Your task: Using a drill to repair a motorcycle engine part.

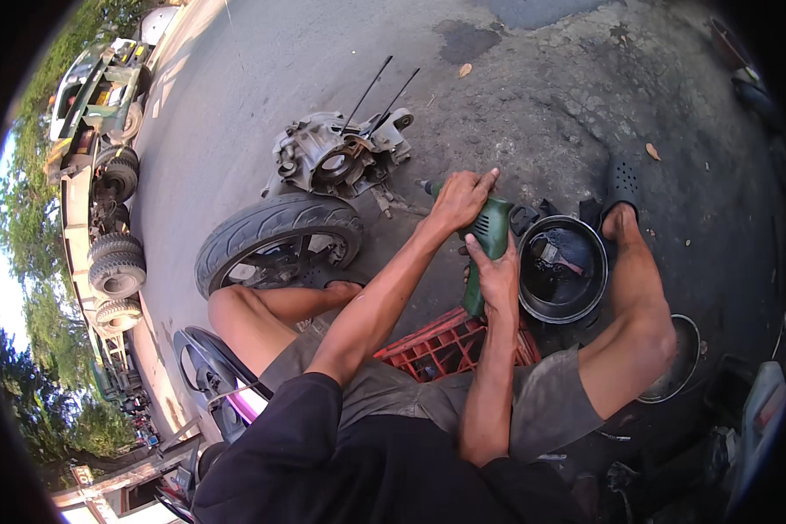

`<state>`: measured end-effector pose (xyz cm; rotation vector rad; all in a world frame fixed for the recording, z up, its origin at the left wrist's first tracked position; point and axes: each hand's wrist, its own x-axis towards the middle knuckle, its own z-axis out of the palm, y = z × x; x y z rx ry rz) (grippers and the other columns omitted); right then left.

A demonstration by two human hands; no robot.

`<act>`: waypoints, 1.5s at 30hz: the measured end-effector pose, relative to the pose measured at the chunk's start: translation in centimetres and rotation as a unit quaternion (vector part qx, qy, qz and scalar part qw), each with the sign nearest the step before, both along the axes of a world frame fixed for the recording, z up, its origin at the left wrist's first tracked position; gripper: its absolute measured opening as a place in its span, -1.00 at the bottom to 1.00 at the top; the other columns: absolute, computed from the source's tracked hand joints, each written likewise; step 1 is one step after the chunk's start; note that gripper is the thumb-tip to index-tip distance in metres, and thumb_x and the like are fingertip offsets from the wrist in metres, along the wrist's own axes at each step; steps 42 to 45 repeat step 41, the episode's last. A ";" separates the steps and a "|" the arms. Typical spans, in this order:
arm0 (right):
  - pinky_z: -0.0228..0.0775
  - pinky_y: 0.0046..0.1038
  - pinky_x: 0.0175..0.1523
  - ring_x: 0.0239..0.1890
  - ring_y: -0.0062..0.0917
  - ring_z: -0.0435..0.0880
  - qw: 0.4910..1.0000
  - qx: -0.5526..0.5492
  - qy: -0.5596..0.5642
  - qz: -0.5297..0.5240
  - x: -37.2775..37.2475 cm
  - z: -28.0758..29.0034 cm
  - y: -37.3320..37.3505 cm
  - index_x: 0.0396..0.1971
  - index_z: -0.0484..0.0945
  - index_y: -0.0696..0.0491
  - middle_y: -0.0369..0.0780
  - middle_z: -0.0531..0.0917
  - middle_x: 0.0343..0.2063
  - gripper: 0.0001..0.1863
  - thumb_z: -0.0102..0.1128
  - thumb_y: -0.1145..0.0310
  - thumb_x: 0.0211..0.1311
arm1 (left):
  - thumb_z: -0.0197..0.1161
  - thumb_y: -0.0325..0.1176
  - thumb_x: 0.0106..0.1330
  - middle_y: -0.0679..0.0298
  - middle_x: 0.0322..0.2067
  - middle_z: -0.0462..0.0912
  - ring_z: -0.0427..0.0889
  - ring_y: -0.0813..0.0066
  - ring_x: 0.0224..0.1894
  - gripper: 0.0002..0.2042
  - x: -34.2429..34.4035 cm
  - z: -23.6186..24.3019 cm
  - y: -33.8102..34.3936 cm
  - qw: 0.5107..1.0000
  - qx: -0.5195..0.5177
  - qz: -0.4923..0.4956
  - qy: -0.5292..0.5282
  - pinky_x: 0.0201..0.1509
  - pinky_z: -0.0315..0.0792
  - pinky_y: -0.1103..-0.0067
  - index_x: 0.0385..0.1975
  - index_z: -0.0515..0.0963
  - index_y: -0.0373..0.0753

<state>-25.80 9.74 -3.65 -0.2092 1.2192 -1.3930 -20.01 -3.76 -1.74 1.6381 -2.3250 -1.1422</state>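
Both my hands are on a green power drill, its chuck pointing left toward a grey metal engine casing. My left hand wraps over the drill's body near the front, thumb side up. Around the handle lies my right hand, fingers mostly hidden behind it. The drill's tip is apart from the casing, which rests on the ground with two long dark studs sticking up. Beside my right hand stands a round metal pot holding dark liquid and a brush-like thing that I cannot clearly make out.
A motorcycle wheel lies by my left leg, just below the casing. Between my legs is a red plastic crate with things inside. A round metal basin sits beyond my right knee. Far left, a large truck stands along the road.
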 end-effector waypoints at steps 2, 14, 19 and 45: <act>0.38 -0.54 -0.55 -0.63 -0.59 0.56 0.992 0.016 0.119 0.039 0.5 1.1 0.3 -0.04 0.45 0.16 -0.21 0.66 -0.49 -0.53 0.42 0.35 0.08 | 0.09 -0.08 0.37 -0.06 -0.44 0.66 0.66 -0.02 -0.33 -0.57 1.2 -0.3 1.5 0.963 -0.041 0.144 0.224 -0.20 0.44 0.24 -0.40 0.61 -0.41; 0.43 -0.33 0.04 -0.08 -0.28 0.66 0.915 -0.046 0.391 0.087 5.8 2.9 4.4 0.12 0.37 0.20 -0.01 0.65 -0.13 -0.32 0.45 0.28 0.02 | -0.13 0.50 0.17 0.07 0.07 0.51 0.53 0.19 0.10 -0.11 10.2 -7.2 13.4 0.579 0.491 0.368 0.537 0.21 0.40 0.18 0.20 0.34 -0.24; 0.37 -0.35 0.13 0.04 -0.31 0.59 0.896 -0.060 0.418 0.135 9.1 3.4 7.7 0.23 0.27 0.22 0.00 0.59 -0.02 -0.22 0.43 0.25 0.05 | 0.03 0.43 0.17 0.09 0.06 0.52 0.54 0.18 0.08 -0.19 11.3 -5.8 14.9 0.460 0.415 0.358 0.699 0.22 0.39 0.20 0.18 0.36 -0.19; 0.40 -0.52 -0.12 -0.27 -0.59 0.59 0.959 -0.001 0.188 0.213 10.0 0.2 10.8 -0.11 0.50 0.15 -0.28 0.61 -0.26 -0.63 0.39 0.47 0.07 | 0.26 0.40 -0.02 0.10 0.03 0.47 0.48 0.23 0.10 -0.09 14.1 -9.3 15.7 0.541 0.386 0.332 0.669 0.18 0.38 0.28 0.22 0.26 -0.15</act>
